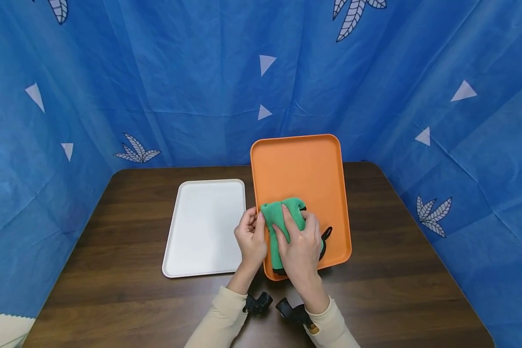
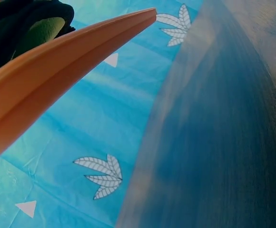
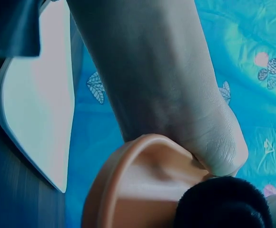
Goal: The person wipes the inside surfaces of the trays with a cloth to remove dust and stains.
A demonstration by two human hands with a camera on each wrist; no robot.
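My left hand (image 1: 251,240) grips the left rim of an orange tray (image 1: 298,169), thumb on the inner side. Over the tray's lower part, my right hand (image 1: 300,244) holds a bunched green cloth (image 1: 276,249) with black trim against its surface. A black hanging loop (image 1: 327,233) of the cloth sticks out to the right of that hand. In the left wrist view the tray's rim (image 2: 66,59) slants above the table, the dark trim behind it. The right wrist view shows a tray corner (image 3: 147,166) beside my left hand.
A white tray (image 1: 209,227) lies on the dark wooden table (image 1: 126,270) to the left of the orange one. A blue patterned curtain (image 1: 191,87) encloses the table's back and sides. Black wrist-worn devices (image 1: 257,303) sit at both wrists.
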